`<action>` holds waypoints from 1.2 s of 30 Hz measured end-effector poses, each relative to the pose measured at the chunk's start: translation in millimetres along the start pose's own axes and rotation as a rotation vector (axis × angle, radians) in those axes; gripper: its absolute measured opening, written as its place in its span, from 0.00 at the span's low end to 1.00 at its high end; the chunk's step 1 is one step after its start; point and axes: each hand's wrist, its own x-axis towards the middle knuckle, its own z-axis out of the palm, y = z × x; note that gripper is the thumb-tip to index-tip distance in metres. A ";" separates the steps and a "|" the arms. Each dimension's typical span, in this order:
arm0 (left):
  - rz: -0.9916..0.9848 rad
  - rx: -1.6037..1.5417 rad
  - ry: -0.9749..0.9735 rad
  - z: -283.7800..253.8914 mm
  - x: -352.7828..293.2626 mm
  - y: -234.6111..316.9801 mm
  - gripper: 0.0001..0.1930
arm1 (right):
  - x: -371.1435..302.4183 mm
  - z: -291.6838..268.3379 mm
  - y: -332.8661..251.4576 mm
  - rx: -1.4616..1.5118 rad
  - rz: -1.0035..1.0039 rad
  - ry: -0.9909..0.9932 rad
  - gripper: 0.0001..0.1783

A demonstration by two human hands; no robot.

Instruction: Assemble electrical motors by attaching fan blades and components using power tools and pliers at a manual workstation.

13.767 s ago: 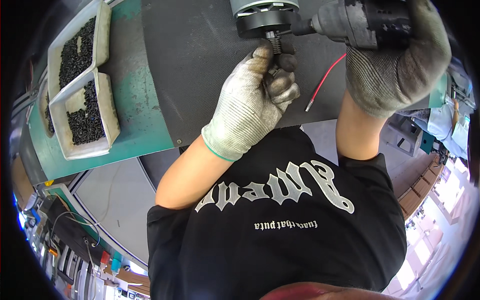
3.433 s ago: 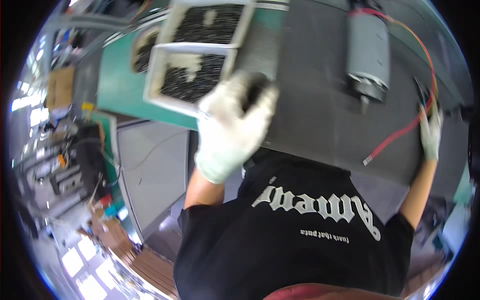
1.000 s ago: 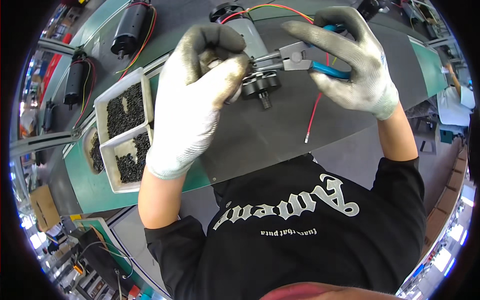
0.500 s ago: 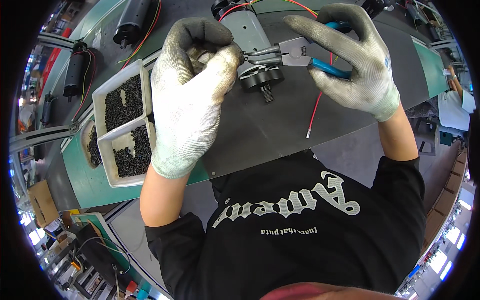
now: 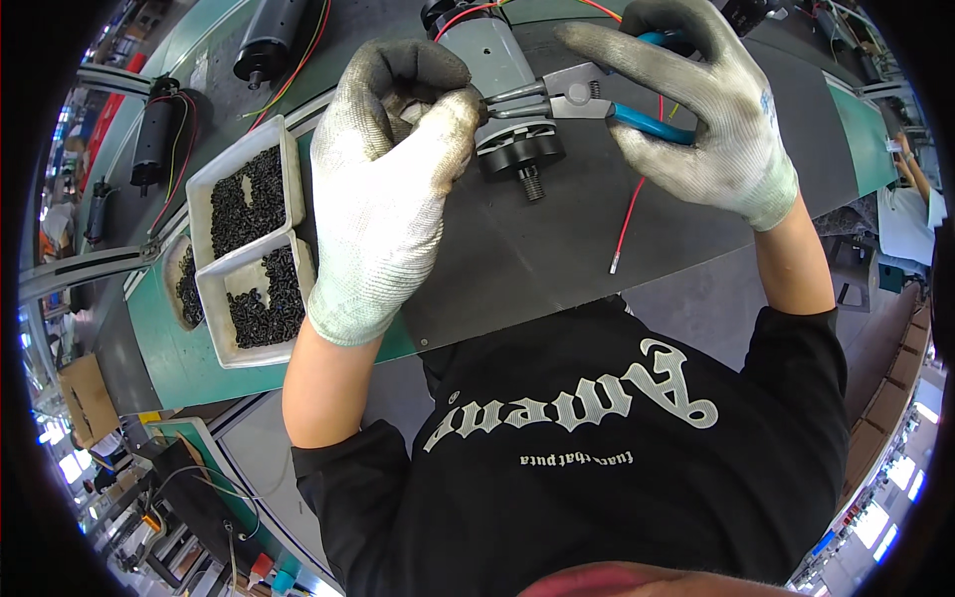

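Note:
My right hand (image 5: 711,114), in a grey-white work glove, grips the blue-handled circlip pliers (image 5: 575,98). Their handles are spread, and the two slim tips point left toward my left hand (image 5: 388,189). That gloved hand is closed, thumb against curled forefinger, right at the plier tips. A small dark piece seems to sit there, mostly hidden by the fingers. Just behind and below the pliers lies a grey cylindrical motor (image 5: 487,55) with a black end piece (image 5: 520,151) and a threaded shaft pointing toward me.
Two white bins (image 5: 290,184) of small black parts stand at the left, beside a smaller tray (image 5: 171,284) of similar parts. More black motors (image 5: 267,45) with coloured wires lie at the far left. A red wire (image 5: 627,231) hangs across the dark mat (image 5: 517,264). Another person's arm (image 5: 913,169) shows far right.
The pliers and my right hand have shifted slightly left and up. The plier tips look spread a bit wider. My left hand stays closed in nearly the same place.

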 end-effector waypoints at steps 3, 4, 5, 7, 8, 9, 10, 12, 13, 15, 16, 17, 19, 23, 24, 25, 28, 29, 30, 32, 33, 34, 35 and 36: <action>0.011 0.033 0.012 -0.2 -2.2 -1.4 0.10 | 0.3 4.1 3.3 0.025 -0.038 0.007 0.33; 0.010 0.034 0.013 -0.5 -2.4 -1.8 0.10 | 0.6 4.0 2.6 0.006 -0.038 0.003 0.33; 0.023 0.047 0.006 -1.0 -2.6 -2.2 0.10 | 0.9 3.9 1.8 -0.014 -0.038 0.000 0.33; 0.035 0.062 0.001 -2.2 -2.3 -2.2 0.10 | 1.8 0.6 -0.6 0.003 -0.021 -0.004 0.33; 0.030 0.046 0.015 -3.5 -2.5 -3.0 0.10 | 2.2 0.7 -1.8 0.020 -0.003 -0.007 0.33; 0.025 0.030 0.029 -4.9 -3.1 -3.6 0.10 | 2.9 2.1 -2.2 0.023 -0.005 -0.009 0.33; 0.025 0.031 0.029 -4.4 -3.6 -3.0 0.10 | 3.0 2.6 -1.9 0.026 -0.007 -0.011 0.33; 0.001 0.028 0.051 -3.0 -5.2 -1.4 0.11 | 7.6 25.2 17.4 0.031 -0.008 -0.013 0.33; 0.004 0.027 0.038 -1.2 -3.8 -0.1 0.11 | 16.4 58.6 47.7 0.146 -0.418 0.369 0.33; 0.038 0.051 -0.022 -5.8 -2.6 -2.3 0.11 | 15.6 60.0 49.1 0.273 -0.837 0.746 0.32; 0.032 0.051 -0.005 -9.8 -4.3 -4.7 0.11 | 8.6 27.0 17.8 0.165 -0.435 0.351 0.32; 0.019 0.056 0.018 -13.7 -6.2 -7.1 0.11 | 7.2 10.8 -0.4 0.048 -0.037 -0.047 0.32; 0.021 0.064 0.006 -7.2 -4.0 -2.9 0.11 | 8.3 24.5 17.9 0.100 -0.184 0.106 0.32; 0.014 0.043 0.004 -6.0 -6.9 -0.9 0.12 | 23.8 76.1 57.2 0.335 -0.810 0.675 0.33; 0.020 0.065 0.010 -7.8 -7.0 -2.8 0.12 | 15.5 61.5 46.0 0.338 -0.810 0.673 0.33; 0.015 0.067 0.030 -10.1 -8.8 -4.6 0.12 | 11.5 30.5 11.3 0.140 -0.429 0.303 0.31; 0.042 -0.001 0.118 2.3 -0.2 -3.8 0.07 | 12.0 58.3 42.9 0.073 -0.370 0.323 0.28; 0.043 -0.016 0.101 6.6 6.4 2.0 0.09 | 8.5 73.0 66.9 0.220 -0.708 0.705 0.26; 0.038 -0.024 0.120 1.3 11.6 2.8 0.11 | 25.8 72.6 49.0 0.305 -0.638 0.704 0.25; 0.258 -0.198 0.219 -20.4 40.0 -10.1 0.17 | 31.1 26.8 8.3 -0.187 -0.079 0.224 0.23; 0.208 0.030 0.259 -28.0 62.9 -2.9 0.25 | 42.0 26.9 15.6 -0.151 0.008 0.308 0.23; 0.162 0.260 0.300 -31.2 84.6 5.5 0.35 | 56.4 38.3 51.1 -0.176 0.023 0.376 0.22; 0.294 0.463 0.403 -15.3 95.9 -0.1 0.30 | 74.9 43.8 62.5 -0.075 0.169 0.211 0.21; 0.306 0.727 0.482 -17.1 110.1 -29.7 0.30 | 89.3 43.0 73.0 0.018 0.305 0.046 0.22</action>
